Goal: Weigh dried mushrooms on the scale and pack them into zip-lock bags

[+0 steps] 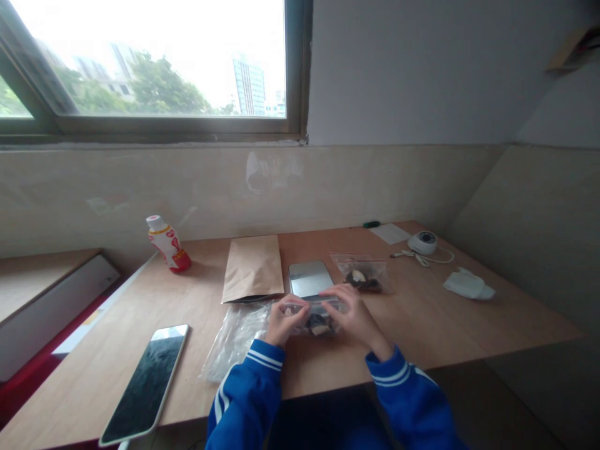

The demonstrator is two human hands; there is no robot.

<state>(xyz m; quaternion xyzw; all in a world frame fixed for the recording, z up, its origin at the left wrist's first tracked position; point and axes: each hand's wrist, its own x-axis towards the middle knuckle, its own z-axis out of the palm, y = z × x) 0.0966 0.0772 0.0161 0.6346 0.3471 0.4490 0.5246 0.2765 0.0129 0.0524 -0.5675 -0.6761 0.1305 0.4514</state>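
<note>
Between my two hands is a small clear zip bag (319,324) with dark and pale pieces inside. My left hand (284,320) pinches its upper left edge. The fingers of my right hand (347,307) are closed on the upper right part of the same bag. Just beyond my fingertips lies a flat silver-topped device (310,279), partly covered by the right hand. Under and beside my left hand spreads a pile of clear plastic bags (237,337). A second filled zip bag (363,275) rests to the right of the device, holding dark pieces and a pale one.
A brown paper pouch (254,267) lies behind the plastic bags. On the left are a phone (147,381) and a red and white bottle (169,245). To the right sit a white camera (422,242) with its cable, a crumpled white packet (469,284) and a paper sheet (390,234).
</note>
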